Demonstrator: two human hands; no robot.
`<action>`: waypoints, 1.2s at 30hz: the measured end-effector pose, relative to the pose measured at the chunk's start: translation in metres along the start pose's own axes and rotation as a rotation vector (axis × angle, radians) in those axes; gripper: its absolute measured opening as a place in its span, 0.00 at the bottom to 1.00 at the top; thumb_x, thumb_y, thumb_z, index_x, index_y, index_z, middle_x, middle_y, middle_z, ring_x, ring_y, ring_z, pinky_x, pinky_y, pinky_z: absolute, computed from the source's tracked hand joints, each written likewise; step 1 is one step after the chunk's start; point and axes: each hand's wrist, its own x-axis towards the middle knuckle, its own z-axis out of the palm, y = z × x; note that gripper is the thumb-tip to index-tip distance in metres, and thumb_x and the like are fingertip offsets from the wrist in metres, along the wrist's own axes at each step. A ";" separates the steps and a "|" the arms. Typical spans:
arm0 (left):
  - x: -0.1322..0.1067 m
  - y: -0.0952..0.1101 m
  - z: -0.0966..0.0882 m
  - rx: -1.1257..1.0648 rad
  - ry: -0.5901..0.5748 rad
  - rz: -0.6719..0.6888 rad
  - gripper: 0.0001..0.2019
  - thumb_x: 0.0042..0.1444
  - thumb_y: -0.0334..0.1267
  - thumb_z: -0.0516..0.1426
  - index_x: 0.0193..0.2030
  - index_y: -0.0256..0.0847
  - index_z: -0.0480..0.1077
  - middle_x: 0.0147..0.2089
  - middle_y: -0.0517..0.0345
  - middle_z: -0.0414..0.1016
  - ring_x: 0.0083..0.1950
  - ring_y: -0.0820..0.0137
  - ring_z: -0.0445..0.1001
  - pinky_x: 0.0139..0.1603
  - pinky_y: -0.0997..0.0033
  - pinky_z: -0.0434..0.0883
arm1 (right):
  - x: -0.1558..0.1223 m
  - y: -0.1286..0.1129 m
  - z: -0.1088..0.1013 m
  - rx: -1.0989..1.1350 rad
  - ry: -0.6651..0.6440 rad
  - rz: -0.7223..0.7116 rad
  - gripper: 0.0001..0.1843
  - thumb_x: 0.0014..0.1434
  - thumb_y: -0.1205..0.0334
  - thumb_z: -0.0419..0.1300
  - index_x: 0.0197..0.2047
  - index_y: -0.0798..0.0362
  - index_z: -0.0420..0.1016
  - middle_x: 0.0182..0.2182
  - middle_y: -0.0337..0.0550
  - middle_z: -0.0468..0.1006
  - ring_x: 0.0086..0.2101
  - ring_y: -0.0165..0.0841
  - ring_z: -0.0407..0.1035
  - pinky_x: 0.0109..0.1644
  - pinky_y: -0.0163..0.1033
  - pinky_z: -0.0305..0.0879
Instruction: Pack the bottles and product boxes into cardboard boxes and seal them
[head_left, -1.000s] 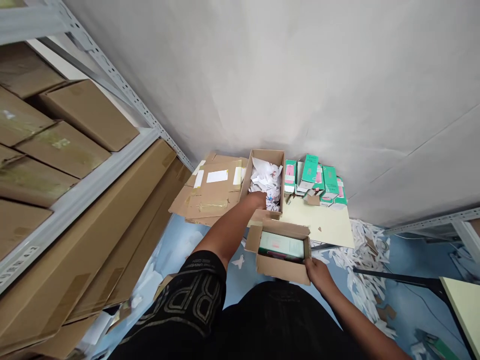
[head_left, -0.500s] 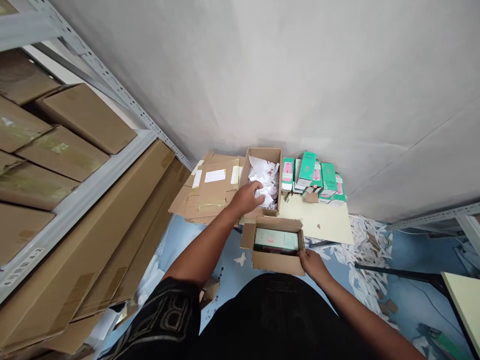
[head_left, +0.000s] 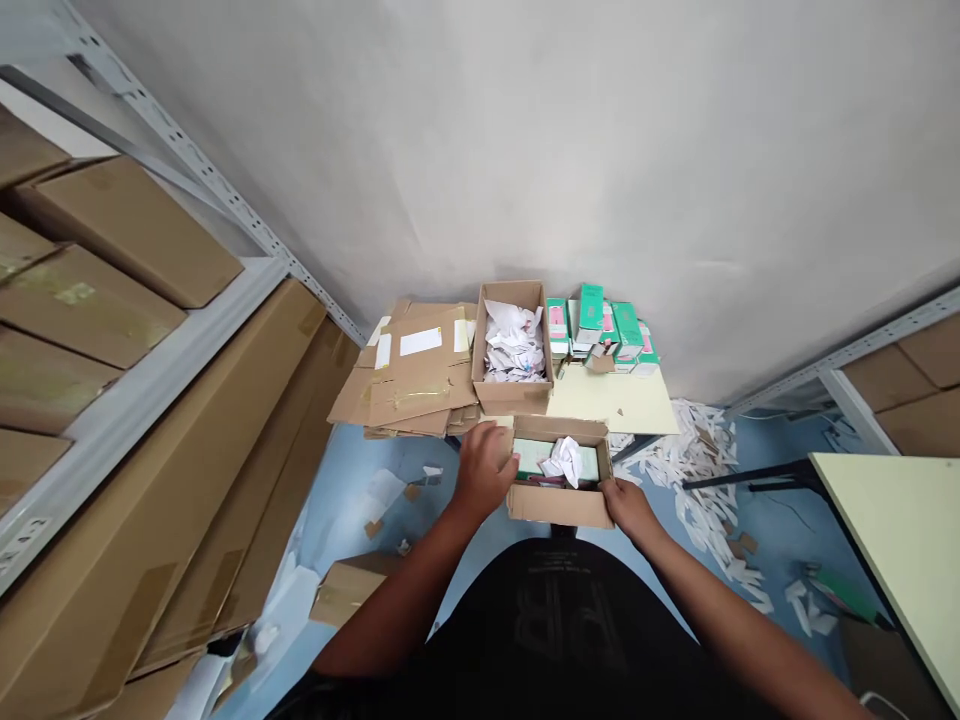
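Note:
In front of my body is a small open cardboard box (head_left: 561, 505), its flaps folded out. Inside it lies a pale green box (head_left: 531, 455), and a crumpled piece of white paper (head_left: 564, 459) rests on top of that. My left hand (head_left: 482, 472) is closed around the left flap and side of the cardboard box. At the opposite end, my right hand (head_left: 628, 507) grips the right edge, fingers partly hidden by the cardboard. Just beyond stands a larger cardboard carton (head_left: 513, 398) filled with crumpled white paper (head_left: 514, 340).
Flattened cardboard (head_left: 420, 375) is stacked left of the carton. Several green boxes (head_left: 591, 312) stand to its right on the pale table (head_left: 622, 400). Shelving with cartons (head_left: 135, 230) lines the left side. Paper strips (head_left: 694, 480) cover the floor at right, near another table (head_left: 892, 530).
My left hand has left the paper-filled carton and come down to the small cardboard box's left side. A crumpled paper now lies on the pale green box. My right hand keeps its grip.

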 end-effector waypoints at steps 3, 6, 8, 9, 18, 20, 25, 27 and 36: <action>-0.034 -0.008 0.020 -0.330 0.063 -0.373 0.32 0.52 0.44 0.67 0.64 0.41 0.66 0.64 0.41 0.69 0.67 0.52 0.69 0.68 0.47 0.66 | -0.025 0.019 -0.002 0.038 0.058 0.035 0.20 0.64 0.53 0.47 0.28 0.52 0.74 0.33 0.50 0.81 0.37 0.41 0.73 0.36 0.38 0.59; -0.052 0.001 0.050 -0.813 -0.182 -0.638 0.36 0.54 0.54 0.66 0.66 0.41 0.65 0.61 0.42 0.76 0.60 0.54 0.76 0.62 0.52 0.71 | -0.049 0.042 -0.011 0.086 0.120 0.072 0.20 0.63 0.53 0.47 0.28 0.52 0.74 0.33 0.50 0.82 0.37 0.41 0.73 0.37 0.38 0.60; -0.055 0.017 0.068 -0.988 -0.350 -0.658 0.37 0.53 0.58 0.66 0.64 0.39 0.68 0.57 0.42 0.79 0.58 0.53 0.78 0.62 0.52 0.71 | -0.063 0.060 -0.021 0.106 0.169 0.096 0.20 0.63 0.53 0.47 0.27 0.52 0.74 0.32 0.50 0.81 0.36 0.42 0.73 0.37 0.39 0.60; -0.054 0.026 0.077 -1.019 -0.411 -0.638 0.37 0.52 0.58 0.67 0.63 0.38 0.70 0.56 0.43 0.80 0.58 0.53 0.78 0.63 0.52 0.70 | -0.070 0.070 -0.028 0.114 0.193 0.112 0.20 0.63 0.53 0.47 0.27 0.52 0.74 0.31 0.50 0.81 0.36 0.42 0.73 0.37 0.39 0.60; -0.038 0.133 0.178 -0.935 -0.709 -0.458 0.36 0.49 0.52 0.70 0.62 0.38 0.71 0.57 0.42 0.80 0.58 0.52 0.78 0.63 0.52 0.70 | -0.103 0.175 -0.100 0.409 0.508 0.280 0.22 0.59 0.48 0.49 0.38 0.52 0.78 0.38 0.50 0.84 0.42 0.45 0.75 0.41 0.40 0.65; -0.037 0.160 0.213 -0.932 -0.751 -0.431 0.35 0.51 0.52 0.69 0.63 0.38 0.71 0.59 0.42 0.79 0.59 0.52 0.77 0.64 0.52 0.69 | -0.107 0.205 -0.122 0.452 0.580 0.285 0.22 0.59 0.47 0.49 0.41 0.52 0.77 0.40 0.50 0.84 0.44 0.46 0.75 0.43 0.40 0.66; -0.043 0.231 0.308 -0.978 -0.902 -0.354 0.33 0.54 0.53 0.66 0.63 0.39 0.72 0.61 0.43 0.78 0.63 0.52 0.75 0.67 0.51 0.66 | -0.121 0.290 -0.187 0.556 0.685 0.372 0.21 0.58 0.46 0.52 0.43 0.52 0.76 0.41 0.50 0.83 0.42 0.45 0.75 0.42 0.41 0.65; -0.048 0.261 0.344 -0.951 -0.949 -0.311 0.31 0.55 0.55 0.64 0.61 0.38 0.74 0.61 0.43 0.78 0.64 0.51 0.74 0.68 0.52 0.65 | -0.128 0.321 -0.211 0.592 0.716 0.418 0.20 0.58 0.46 0.52 0.43 0.51 0.76 0.41 0.49 0.83 0.42 0.45 0.75 0.41 0.41 0.65; -0.048 0.376 0.464 -0.519 -1.075 -0.157 0.26 0.56 0.56 0.63 0.54 0.39 0.75 0.56 0.42 0.80 0.59 0.50 0.77 0.61 0.53 0.70 | -0.148 0.405 -0.265 0.726 0.815 0.650 0.20 0.59 0.45 0.52 0.42 0.50 0.74 0.38 0.47 0.82 0.40 0.42 0.76 0.37 0.39 0.64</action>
